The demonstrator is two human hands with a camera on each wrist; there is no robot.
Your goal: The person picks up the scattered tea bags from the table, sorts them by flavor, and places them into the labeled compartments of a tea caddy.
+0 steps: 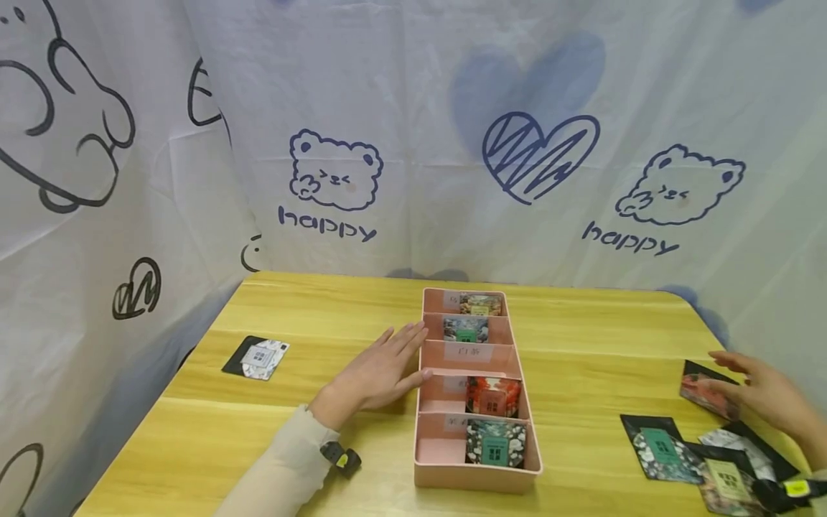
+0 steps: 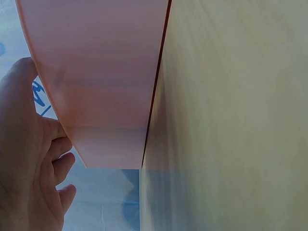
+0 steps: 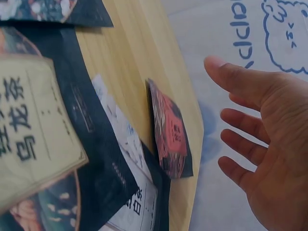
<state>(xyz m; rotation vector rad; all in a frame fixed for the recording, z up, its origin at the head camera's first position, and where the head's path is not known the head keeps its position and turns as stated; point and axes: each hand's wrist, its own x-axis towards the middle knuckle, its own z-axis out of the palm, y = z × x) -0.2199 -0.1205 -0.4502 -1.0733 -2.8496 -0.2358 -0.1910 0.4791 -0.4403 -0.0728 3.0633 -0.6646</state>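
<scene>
My left hand [image 1: 380,371] lies along the left rim of a pink compartment box [image 1: 474,477], its fingers nearly straight. In the left wrist view the fingertips meet the rim of the pink box wall [image 2: 101,86]. At the right, my right hand [image 1: 772,396] hovers by a red-labelled tea sachet [image 1: 701,388], thumb overlapping it in the head view. The right wrist view shows the hand [image 3: 269,130] with fingers spread and a gap to the red-labelled sachet [image 3: 168,132]. Beside it lie a green-labelled sachet [image 1: 660,446], a cream-labelled sachet [image 1: 726,480] and a white-patterned sachet [image 1: 749,449], partly overlapping.
Inside the box stand a yellow-labelled sachet [image 1: 480,305], a teal-labelled sachet [image 1: 465,330], a red sachet [image 1: 494,396] and a green sachet [image 1: 495,443]; the middle compartment shows a paper label [image 1: 468,352]. A black-and-white sachet [image 1: 258,357] lies left. Printed cloth [image 1: 439,215] hangs behind the table.
</scene>
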